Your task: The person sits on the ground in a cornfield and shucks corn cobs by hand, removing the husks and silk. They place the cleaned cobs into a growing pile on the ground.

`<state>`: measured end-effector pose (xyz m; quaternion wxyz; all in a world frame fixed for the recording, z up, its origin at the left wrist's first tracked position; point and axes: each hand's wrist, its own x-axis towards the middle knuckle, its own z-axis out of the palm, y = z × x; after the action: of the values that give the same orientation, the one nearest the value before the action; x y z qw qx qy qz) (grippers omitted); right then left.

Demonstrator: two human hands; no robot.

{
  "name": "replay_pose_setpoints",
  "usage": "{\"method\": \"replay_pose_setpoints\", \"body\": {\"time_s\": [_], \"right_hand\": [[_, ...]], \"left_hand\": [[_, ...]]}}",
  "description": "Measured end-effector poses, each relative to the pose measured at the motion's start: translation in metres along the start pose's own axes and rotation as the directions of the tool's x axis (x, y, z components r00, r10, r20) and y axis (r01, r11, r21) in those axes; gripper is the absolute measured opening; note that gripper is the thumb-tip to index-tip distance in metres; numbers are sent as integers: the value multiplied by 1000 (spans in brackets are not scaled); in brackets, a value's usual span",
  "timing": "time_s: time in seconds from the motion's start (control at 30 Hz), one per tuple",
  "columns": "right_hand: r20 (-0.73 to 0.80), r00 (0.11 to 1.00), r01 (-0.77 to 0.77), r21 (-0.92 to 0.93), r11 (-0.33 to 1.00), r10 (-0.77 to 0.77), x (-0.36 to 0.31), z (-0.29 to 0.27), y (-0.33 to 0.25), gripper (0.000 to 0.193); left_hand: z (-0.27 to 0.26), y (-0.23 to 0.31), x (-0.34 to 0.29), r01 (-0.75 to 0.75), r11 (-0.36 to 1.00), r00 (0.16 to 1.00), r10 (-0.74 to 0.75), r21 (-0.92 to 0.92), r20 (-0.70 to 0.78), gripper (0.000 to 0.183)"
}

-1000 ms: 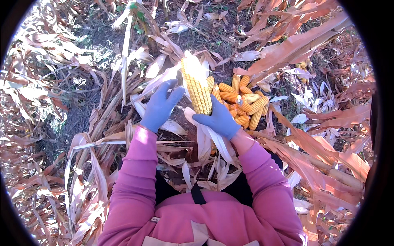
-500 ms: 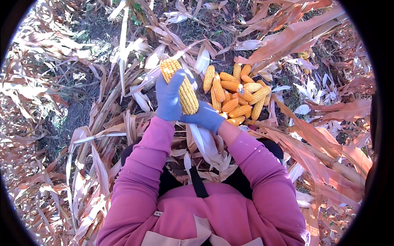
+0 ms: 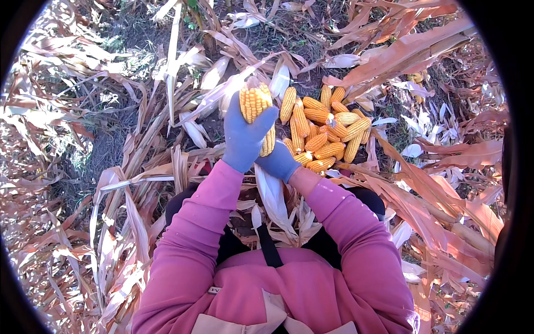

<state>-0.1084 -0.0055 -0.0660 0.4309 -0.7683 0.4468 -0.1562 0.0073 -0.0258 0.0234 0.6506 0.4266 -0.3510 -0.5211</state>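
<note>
Lengthwise, the corn ear [image 3: 255, 104] runs forward, leaning left, left hand [image 3: 243, 140] wrapped round it, right hand's [image 3: 279, 162] grip unclear.

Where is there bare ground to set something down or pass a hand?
Dark soil shows at the left, between pale dry leaf litter and long tan stalks. A smaller gap separates the blue-gloved left hand from a pale papery husk. Crowded: the heap of orange-yellow corn cobs, with a broad tan dry leaf beyond it.

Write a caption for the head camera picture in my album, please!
Left hand grips a cob, right hand by its lower end, pale husk below, cob pile to the right.
</note>
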Motion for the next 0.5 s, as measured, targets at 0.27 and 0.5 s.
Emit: {"method": "replay_pose_setpoints", "body": {"time_s": [0.27,0.5], "right_hand": [[-97,994,42,-37,998,-45,-3,-24,-35,36],[123,984,144,-145,979,-126,-19,-30,-56,34]], "left_hand": [[-28,2,25,304,852,927,-367,-427,-73,38],[-40,-13,36,386,730,864,-500,-564,-57,49]]}}
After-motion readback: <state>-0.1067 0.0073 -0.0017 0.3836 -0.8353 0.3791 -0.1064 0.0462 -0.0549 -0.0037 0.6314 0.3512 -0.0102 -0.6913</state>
